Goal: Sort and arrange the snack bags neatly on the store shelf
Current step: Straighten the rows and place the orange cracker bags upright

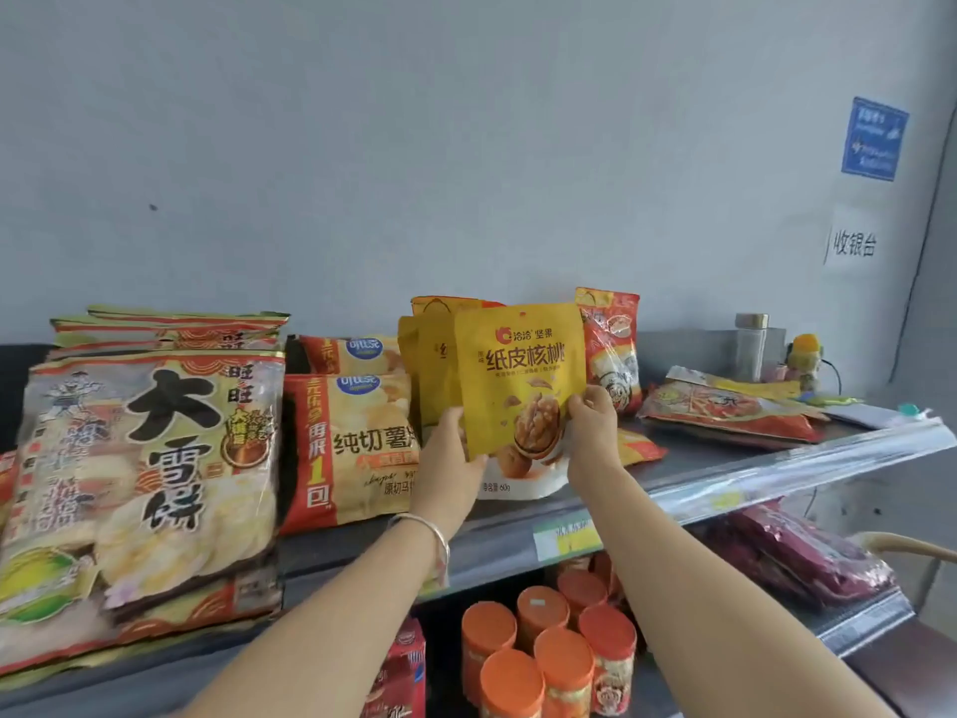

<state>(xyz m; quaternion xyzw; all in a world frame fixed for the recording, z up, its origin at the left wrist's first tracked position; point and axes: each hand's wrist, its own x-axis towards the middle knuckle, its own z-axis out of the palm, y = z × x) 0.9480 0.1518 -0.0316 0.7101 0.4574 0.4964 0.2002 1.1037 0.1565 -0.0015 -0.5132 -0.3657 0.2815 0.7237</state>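
**Grey shelf, one pouch close to the lip**

Grey wall (466,147) backs a metal shelf (523,520) loaded with snacks. Big rice cracker bags (145,474) lean at the left, with crisp bags (352,443) beside them. In the middle a yellow walnut pouch (520,391) is held upright, in front of a short row of matching yellow pouches (432,365). The left hand (453,448) pinches its lower left edge and the right hand (593,424) pinches its lower right edge, fingers curled round the sides. Its base sits low, near the shelf's front lip. Whether it bears on the metal I cannot tell.

The main risk is the lip. Let go this far forward, the pouch could tip outward and drop onto the orange-lidded tubs (538,660) below. It probably needs sliding back against its row first.

Pushing back carries its own risk, since the pouches behind stand loosely and could topple in a chain. The tall red bag (611,349) just right of them leans and could be knocked by the right wrist. A small yellow packet (639,448) lies flat beside that hand and could get swept along. Red bags (735,412) further right lie flat, not yet sorted.
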